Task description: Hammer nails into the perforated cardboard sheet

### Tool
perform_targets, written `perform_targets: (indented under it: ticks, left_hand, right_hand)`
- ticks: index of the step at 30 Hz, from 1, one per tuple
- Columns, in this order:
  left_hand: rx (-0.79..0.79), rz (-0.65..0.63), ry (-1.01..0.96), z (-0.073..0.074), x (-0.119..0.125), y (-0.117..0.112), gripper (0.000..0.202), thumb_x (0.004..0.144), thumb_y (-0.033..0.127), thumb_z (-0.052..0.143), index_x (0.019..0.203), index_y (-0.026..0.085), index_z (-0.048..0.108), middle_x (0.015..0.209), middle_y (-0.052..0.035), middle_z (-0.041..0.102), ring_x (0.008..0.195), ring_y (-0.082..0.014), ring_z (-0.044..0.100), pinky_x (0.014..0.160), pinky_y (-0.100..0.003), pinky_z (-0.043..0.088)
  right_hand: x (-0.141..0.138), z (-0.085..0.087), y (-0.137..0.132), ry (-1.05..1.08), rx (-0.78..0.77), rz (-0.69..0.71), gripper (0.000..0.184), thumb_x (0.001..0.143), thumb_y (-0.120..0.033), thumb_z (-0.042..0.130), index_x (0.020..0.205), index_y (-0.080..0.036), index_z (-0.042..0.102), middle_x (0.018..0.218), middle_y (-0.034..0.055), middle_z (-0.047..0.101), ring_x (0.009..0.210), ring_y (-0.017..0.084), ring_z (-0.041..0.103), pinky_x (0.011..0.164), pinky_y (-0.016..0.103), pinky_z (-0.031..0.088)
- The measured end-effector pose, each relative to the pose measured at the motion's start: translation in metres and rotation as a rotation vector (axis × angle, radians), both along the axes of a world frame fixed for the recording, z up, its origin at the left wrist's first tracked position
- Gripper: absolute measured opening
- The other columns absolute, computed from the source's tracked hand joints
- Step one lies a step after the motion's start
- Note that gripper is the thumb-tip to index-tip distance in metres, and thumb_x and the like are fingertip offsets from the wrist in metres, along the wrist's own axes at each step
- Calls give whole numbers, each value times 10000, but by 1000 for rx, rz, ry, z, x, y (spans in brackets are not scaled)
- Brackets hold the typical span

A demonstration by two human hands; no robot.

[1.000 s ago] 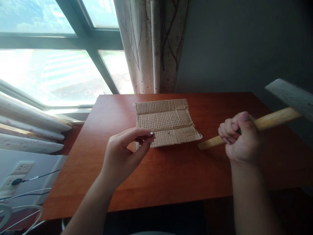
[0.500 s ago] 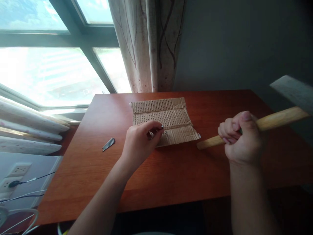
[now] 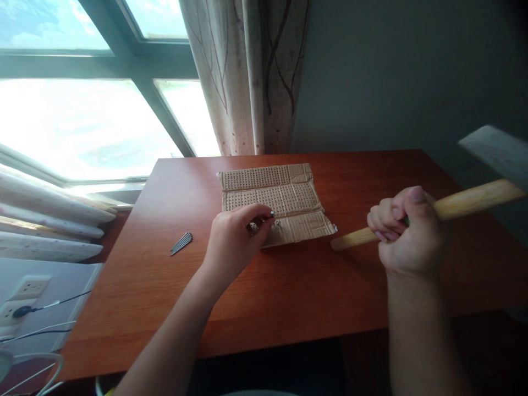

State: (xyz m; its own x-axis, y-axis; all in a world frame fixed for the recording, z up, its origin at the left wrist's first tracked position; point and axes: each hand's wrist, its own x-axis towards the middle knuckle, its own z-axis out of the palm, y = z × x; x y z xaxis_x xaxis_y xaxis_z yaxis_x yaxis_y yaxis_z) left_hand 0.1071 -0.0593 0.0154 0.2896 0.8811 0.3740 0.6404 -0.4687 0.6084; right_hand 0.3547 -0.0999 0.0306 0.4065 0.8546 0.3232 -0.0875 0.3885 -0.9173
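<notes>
To the left of the left hand [image 3: 239,234], a small bunch of thin gray nails [image 3: 181,243] lies on the smooth, shiny red-brown table [image 3: 289,297], not in use. That hand is bent, its thumb and pointing finger pinched on something tiny with a bright top, likely one nail [image 3: 272,213]. Under and past it lies the tan cardboard [image 3: 299,226], bumpy and creased into strips. The strips beyond the hand are already full of tiny holes; the near strip, right of the fingertips, looks mostly plain, so that part seems not done. Farther right, the right hand [image 3: 408,231] makes a tight fist around a hammer [image 3: 470,201]. Its round handle is pale wood; its gray head rises past the fist.
</notes>
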Motion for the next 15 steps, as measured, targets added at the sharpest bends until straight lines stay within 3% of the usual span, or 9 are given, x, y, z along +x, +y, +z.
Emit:
perform_targets:
  ticks: [8,15]
  left_hand:
    - [29,9,63,-1,3,-3,60,839,203,642,857,207,699,755,18,740,642,-106,646,574,-198,451]
    - [-19,-12,-6,-7,2,0,54,828,210,650,854,202,698,736,18,725,648,-110,640,561,-196,438]
  right_hand:
    - [0,0,0,-35,-1,8,427,922,-427,580,589,-232,398,434,-88,232,339,68,185,353,252,133]
    - [-2,2,4,-31,-10,69,434,939,-432,567,597,-221,403,423,-89,243,340,63,208,356,244,154]
